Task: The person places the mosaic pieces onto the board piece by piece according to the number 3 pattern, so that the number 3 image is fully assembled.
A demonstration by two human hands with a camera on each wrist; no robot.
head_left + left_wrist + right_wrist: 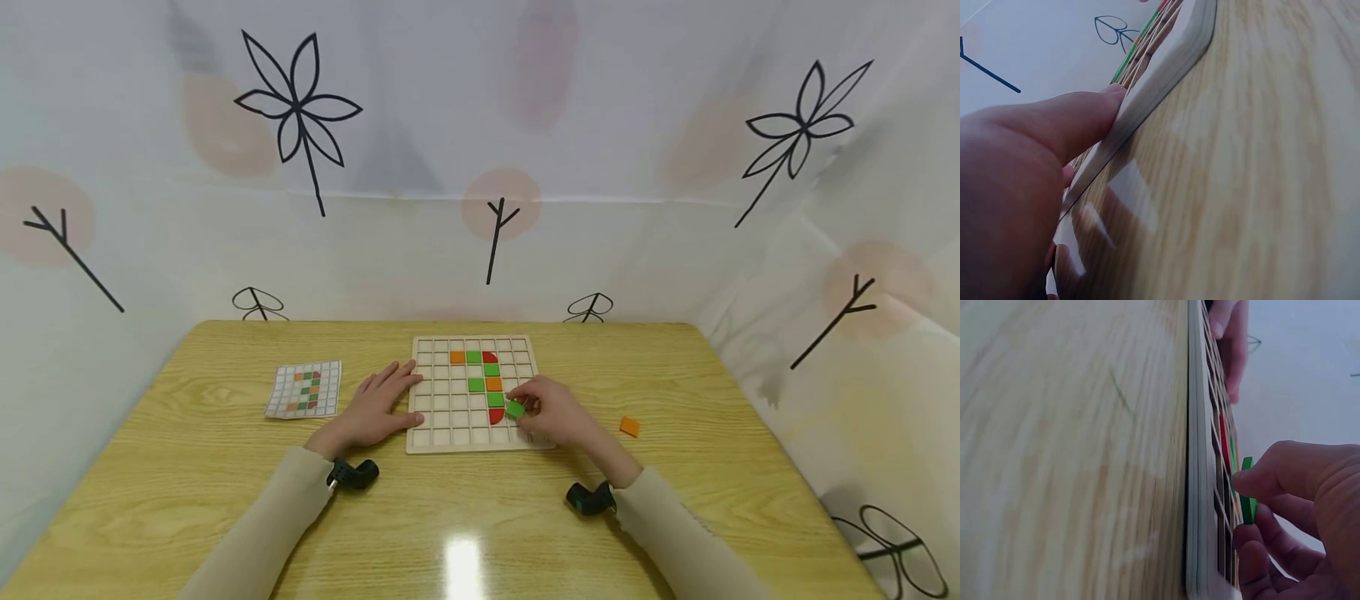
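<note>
A wooden grid board (442, 437) lies on the table with orange, green and red tiles set in some of its squares. My right hand (553, 410) pinches a green square tile (515, 409) between thumb and fingers, over the board just right of the lower red tile (497, 416). In the right wrist view that green tile (1247, 494) stands tilted on edge at the fingertips. My left hand (377, 406) rests at the board's left edge, fingers spread; in the left wrist view its thumb (1085, 119) touches the rim.
A printed pattern card (282, 392) with a coloured grid lies left of the board. One loose orange tile (629, 427) lies on the table (405, 533) beyond my right hand. Behind the table hangs a pale cloth (420, 258) with drawn flowers.
</note>
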